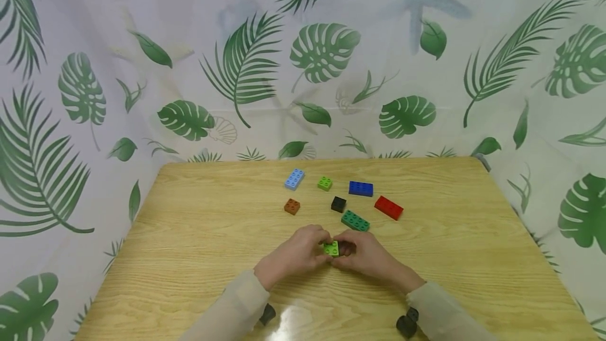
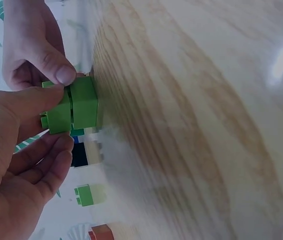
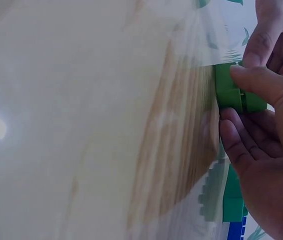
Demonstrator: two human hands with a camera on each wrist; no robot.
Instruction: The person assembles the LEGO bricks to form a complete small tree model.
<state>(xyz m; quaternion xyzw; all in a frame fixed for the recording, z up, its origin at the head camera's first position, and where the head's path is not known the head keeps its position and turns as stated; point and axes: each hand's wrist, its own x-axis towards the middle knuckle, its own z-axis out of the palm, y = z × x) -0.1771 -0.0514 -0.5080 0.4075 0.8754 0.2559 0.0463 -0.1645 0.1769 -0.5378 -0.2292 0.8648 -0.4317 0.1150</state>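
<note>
Two light green toy bricks are stacked one on the other, low over the table, with a thin seam between them. My left hand (image 1: pixel 305 250) pinches the upper green brick (image 2: pixel 59 114) between thumb and fingers. From the other side, my right hand (image 1: pixel 363 252) grips the lower green brick (image 3: pixel 227 86), its thumb lying near the seam. In the head view only the studded top of the upper green brick (image 1: pixel 332 248) shows between the hands. The fingertips of both hands nearly meet around the stack.
Beyond the hands lie a dark green brick (image 1: pixel 355 220), a black brick (image 1: pixel 338 204), a red brick (image 1: pixel 389 208), a dark blue brick (image 1: pixel 361 188), another light green brick (image 1: pixel 324 183), a light blue brick (image 1: pixel 294 179) and a brown brick (image 1: pixel 292 206). A leaf-patterned cloth (image 1: pixel 331 136) borders the wooden table (image 1: pixel 199 225).
</note>
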